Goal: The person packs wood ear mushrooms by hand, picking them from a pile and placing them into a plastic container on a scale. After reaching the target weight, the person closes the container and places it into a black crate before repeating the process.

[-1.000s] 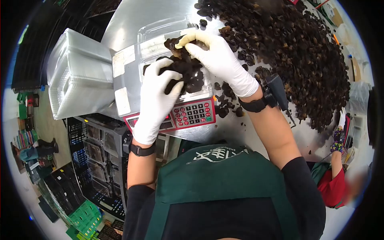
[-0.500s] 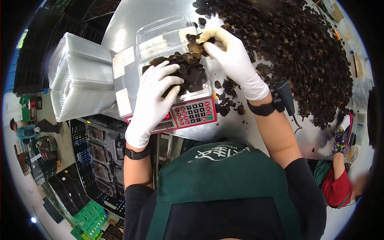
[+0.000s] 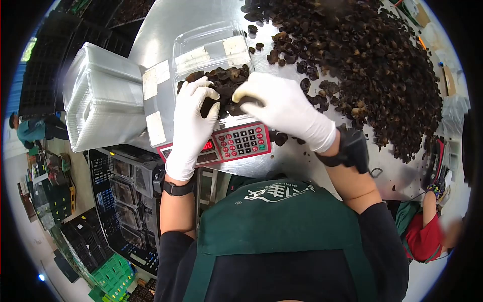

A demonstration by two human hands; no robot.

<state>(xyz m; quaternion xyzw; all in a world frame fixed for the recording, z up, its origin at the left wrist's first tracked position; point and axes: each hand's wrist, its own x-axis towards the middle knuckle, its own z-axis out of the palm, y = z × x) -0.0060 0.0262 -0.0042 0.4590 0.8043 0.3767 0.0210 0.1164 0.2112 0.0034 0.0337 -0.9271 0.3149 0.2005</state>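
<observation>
Dark wood ear mushrooms [image 3: 226, 77] fill a clear plastic clamshell box [image 3: 247, 119], its lid [image 3: 206, 34] folded back. The box sits on a red-edged digital scale [image 3: 243, 141]. My left hand [image 3: 193, 113], in a white glove, curls over the left side of the box, with dark mushrooms between its thumb and fingers. From the right, my gloved right hand [image 3: 274, 103] reaches over the box. Its bent fingers close on mushrooms at the near right part, and its palm hides that corner.
A large heap of wood ear mushrooms [image 3: 372, 75] covers the right of the metal table [image 3: 166, 22]. Stacked clear boxes [image 3: 103, 100] stand left of the scale. A co-worker in red [image 3: 423, 234] is at the lower right; another person [image 3: 35, 130] is at far left.
My right hand has come down and left from above the box's far right corner, bringing its mushroom pieces into the box. My left hand has shifted slightly and stays at the box's left side.
</observation>
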